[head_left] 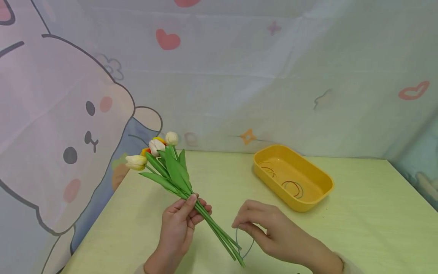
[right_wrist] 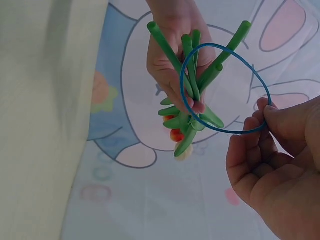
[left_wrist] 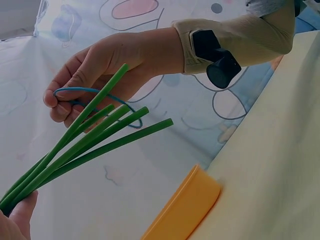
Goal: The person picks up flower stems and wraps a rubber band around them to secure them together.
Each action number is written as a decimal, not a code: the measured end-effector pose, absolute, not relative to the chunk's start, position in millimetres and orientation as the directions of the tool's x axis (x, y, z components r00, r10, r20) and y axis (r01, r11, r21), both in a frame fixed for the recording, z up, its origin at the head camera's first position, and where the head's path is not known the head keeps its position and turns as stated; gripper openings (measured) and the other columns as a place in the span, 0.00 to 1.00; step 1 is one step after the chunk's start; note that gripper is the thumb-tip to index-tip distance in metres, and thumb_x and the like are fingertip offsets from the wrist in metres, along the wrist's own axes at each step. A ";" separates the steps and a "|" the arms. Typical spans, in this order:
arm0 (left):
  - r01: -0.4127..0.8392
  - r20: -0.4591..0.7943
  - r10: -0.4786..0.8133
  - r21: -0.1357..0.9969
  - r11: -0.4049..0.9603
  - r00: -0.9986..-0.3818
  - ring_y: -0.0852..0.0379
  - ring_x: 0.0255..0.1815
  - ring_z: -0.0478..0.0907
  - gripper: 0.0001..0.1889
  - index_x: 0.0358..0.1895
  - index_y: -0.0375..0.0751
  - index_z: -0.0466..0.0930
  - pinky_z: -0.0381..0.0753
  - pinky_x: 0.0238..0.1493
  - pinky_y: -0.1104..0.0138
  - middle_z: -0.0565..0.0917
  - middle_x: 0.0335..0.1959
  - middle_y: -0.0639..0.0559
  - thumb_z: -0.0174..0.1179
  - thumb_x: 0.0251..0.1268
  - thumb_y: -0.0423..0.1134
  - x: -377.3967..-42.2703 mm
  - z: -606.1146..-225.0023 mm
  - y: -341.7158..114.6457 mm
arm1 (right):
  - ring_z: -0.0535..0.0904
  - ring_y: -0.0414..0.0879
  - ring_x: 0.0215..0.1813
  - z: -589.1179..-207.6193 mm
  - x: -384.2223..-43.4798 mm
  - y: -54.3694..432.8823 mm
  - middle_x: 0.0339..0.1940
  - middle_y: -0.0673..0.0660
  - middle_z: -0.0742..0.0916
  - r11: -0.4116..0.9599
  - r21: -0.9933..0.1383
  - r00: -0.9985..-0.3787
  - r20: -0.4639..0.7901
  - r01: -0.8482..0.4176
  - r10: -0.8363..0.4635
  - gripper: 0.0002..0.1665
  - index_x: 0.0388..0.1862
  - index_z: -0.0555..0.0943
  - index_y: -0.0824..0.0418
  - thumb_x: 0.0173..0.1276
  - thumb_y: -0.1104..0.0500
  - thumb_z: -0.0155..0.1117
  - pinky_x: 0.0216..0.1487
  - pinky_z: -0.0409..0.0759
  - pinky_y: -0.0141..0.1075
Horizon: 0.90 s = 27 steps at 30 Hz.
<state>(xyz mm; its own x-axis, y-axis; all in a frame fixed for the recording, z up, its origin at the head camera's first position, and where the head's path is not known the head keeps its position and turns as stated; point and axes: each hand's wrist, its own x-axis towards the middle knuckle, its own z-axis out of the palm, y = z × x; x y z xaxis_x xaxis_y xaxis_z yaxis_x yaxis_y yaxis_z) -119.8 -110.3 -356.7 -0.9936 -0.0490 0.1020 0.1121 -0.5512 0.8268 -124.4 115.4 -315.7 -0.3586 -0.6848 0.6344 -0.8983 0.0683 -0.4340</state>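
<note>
My left hand (head_left: 179, 220) grips a bunch of artificial tulips (head_left: 178, 173) by the middle of the green stems. White, pale yellow and orange-red heads point up and left; the stem ends slant down to the right. My right hand (head_left: 270, 228) pinches a blue rubber band (right_wrist: 235, 132) between thumb and fingertips, right beside those ends. The band hangs as an open loop. In the right wrist view the stems (right_wrist: 172, 47) appear within its outline. In the left wrist view it overlaps the stem ends (left_wrist: 120, 75); whether any stem passes through it, I cannot tell.
A yellow tray (head_left: 309, 173) stands on the pale green table (head_left: 362, 213), behind and right of my right hand. Several coloured rubber bands (head_left: 294, 189) lie inside it. A curtain (head_left: 219, 95) printed with a cartoon animal and hearts hangs behind the table.
</note>
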 end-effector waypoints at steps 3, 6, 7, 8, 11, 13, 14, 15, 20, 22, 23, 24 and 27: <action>0.118 0.122 -0.028 0.828 -0.549 -0.992 0.58 0.32 0.86 0.11 0.32 0.42 0.83 0.86 0.43 0.62 0.85 0.27 0.53 0.52 0.73 0.33 -118.7 -359.2 -108.4 | 0.78 0.37 0.37 -316.0 -127.4 113.2 0.36 0.47 0.81 0.079 -0.440 -0.371 0.632 -0.895 -0.681 0.17 0.43 0.81 0.57 0.63 0.76 0.62 0.42 0.80 0.24; 0.117 0.135 -0.007 0.832 -0.542 -0.991 0.59 0.32 0.86 0.11 0.33 0.44 0.84 0.86 0.43 0.62 0.85 0.27 0.53 0.52 0.73 0.33 -117.8 -361.6 -106.1 | 0.78 0.38 0.37 -316.5 -130.3 111.1 0.36 0.47 0.81 0.083 -0.444 -0.377 0.632 -0.892 -0.677 0.17 0.43 0.81 0.57 0.63 0.76 0.62 0.41 0.80 0.25; 0.113 0.134 -0.001 0.834 -0.540 -0.991 0.59 0.33 0.86 0.11 0.33 0.44 0.84 0.86 0.43 0.62 0.85 0.27 0.53 0.53 0.73 0.33 -117.6 -362.3 -105.2 | 0.77 0.37 0.37 -316.6 -131.2 110.4 0.36 0.47 0.82 0.084 -0.444 -0.378 0.633 -0.892 -0.675 0.16 0.43 0.81 0.57 0.63 0.76 0.62 0.41 0.80 0.25; 0.107 0.130 0.005 0.837 -0.537 -0.991 0.59 0.33 0.86 0.11 0.33 0.44 0.83 0.86 0.43 0.63 0.85 0.28 0.53 0.53 0.73 0.33 -117.3 -362.8 -104.4 | 0.78 0.37 0.37 -316.8 -132.1 109.6 0.36 0.47 0.82 0.082 -0.444 -0.378 0.634 -0.892 -0.674 0.16 0.43 0.81 0.57 0.63 0.76 0.62 0.41 0.80 0.25; 0.083 0.109 0.018 0.847 -0.526 -0.994 0.59 0.33 0.86 0.10 0.33 0.43 0.83 0.86 0.43 0.63 0.85 0.28 0.53 0.53 0.73 0.33 -116.5 -364.6 -101.5 | 0.77 0.37 0.37 -317.0 -134.0 107.4 0.35 0.47 0.81 0.080 -0.442 -0.376 0.639 -0.893 -0.671 0.16 0.42 0.80 0.57 0.63 0.75 0.62 0.42 0.80 0.25; 0.067 0.091 0.021 0.852 -0.519 -0.996 0.59 0.33 0.86 0.10 0.33 0.43 0.83 0.86 0.43 0.63 0.85 0.27 0.53 0.54 0.72 0.33 -116.0 -366.1 -99.3 | 0.77 0.37 0.37 -317.2 -135.0 106.1 0.36 0.47 0.82 0.082 -0.442 -0.377 0.638 -0.893 -0.671 0.16 0.42 0.80 0.57 0.63 0.75 0.62 0.42 0.80 0.26; 0.062 0.086 0.024 0.856 -0.513 -0.996 0.59 0.33 0.86 0.09 0.33 0.43 0.83 0.86 0.43 0.63 0.85 0.27 0.53 0.54 0.71 0.34 -115.7 -366.9 -98.3 | 0.77 0.37 0.37 -317.2 -135.4 105.5 0.36 0.47 0.82 0.085 -0.443 -0.380 0.637 -0.893 -0.671 0.15 0.42 0.80 0.57 0.63 0.75 0.62 0.42 0.80 0.26; 0.058 0.083 0.026 0.859 -0.508 -0.996 0.59 0.33 0.86 0.09 0.32 0.44 0.83 0.86 0.43 0.63 0.85 0.27 0.53 0.55 0.71 0.34 -115.4 -367.7 -97.2 | 0.77 0.37 0.37 -317.2 -135.8 104.9 0.36 0.47 0.82 0.089 -0.444 -0.383 0.634 -0.892 -0.671 0.15 0.42 0.81 0.57 0.63 0.75 0.62 0.42 0.80 0.26; 0.043 0.086 0.066 0.873 -0.486 -0.994 0.59 0.32 0.86 0.08 0.32 0.44 0.83 0.86 0.43 0.62 0.85 0.27 0.53 0.57 0.70 0.36 -112.9 -371.0 -93.5 | 0.77 0.37 0.38 -316.5 -137.0 103.2 0.36 0.47 0.82 0.103 -0.459 -0.401 0.619 -0.883 -0.675 0.13 0.42 0.81 0.57 0.65 0.73 0.61 0.42 0.81 0.27; 0.032 0.091 0.100 0.877 -0.480 -0.991 0.59 0.32 0.86 0.08 0.31 0.45 0.84 0.86 0.44 0.61 0.86 0.27 0.53 0.57 0.70 0.37 -112.1 -372.0 -92.6 | 0.77 0.36 0.37 -316.6 -137.2 102.5 0.36 0.47 0.82 0.105 -0.463 -0.405 0.616 -0.880 -0.676 0.13 0.42 0.81 0.57 0.65 0.73 0.61 0.41 0.80 0.26; 0.028 0.095 0.117 0.878 -0.478 -0.989 0.59 0.32 0.86 0.09 0.31 0.45 0.84 0.86 0.45 0.61 0.86 0.27 0.53 0.57 0.70 0.37 -111.8 -372.6 -92.1 | 0.76 0.36 0.37 -316.7 -137.3 102.2 0.35 0.47 0.81 0.106 -0.463 -0.406 0.616 -0.880 -0.675 0.13 0.41 0.81 0.57 0.66 0.73 0.61 0.40 0.80 0.26; 0.023 0.097 0.134 0.880 -0.474 -0.986 0.58 0.32 0.86 0.09 0.31 0.45 0.84 0.85 0.46 0.60 0.86 0.27 0.53 0.57 0.70 0.37 -111.4 -373.2 -91.6 | 0.76 0.36 0.36 -316.8 -137.5 101.7 0.35 0.47 0.81 0.108 -0.463 -0.407 0.616 -0.880 -0.675 0.12 0.41 0.81 0.57 0.66 0.73 0.60 0.40 0.80 0.26; 0.015 0.108 0.175 0.887 -0.462 -0.979 0.58 0.32 0.86 0.09 0.31 0.46 0.85 0.85 0.46 0.60 0.86 0.28 0.54 0.57 0.70 0.38 -110.2 -375.4 -89.5 | 0.75 0.36 0.36 -317.5 -137.9 100.6 0.35 0.47 0.81 0.118 -0.465 -0.414 0.611 -0.878 -0.674 0.12 0.40 0.81 0.57 0.66 0.73 0.60 0.38 0.79 0.25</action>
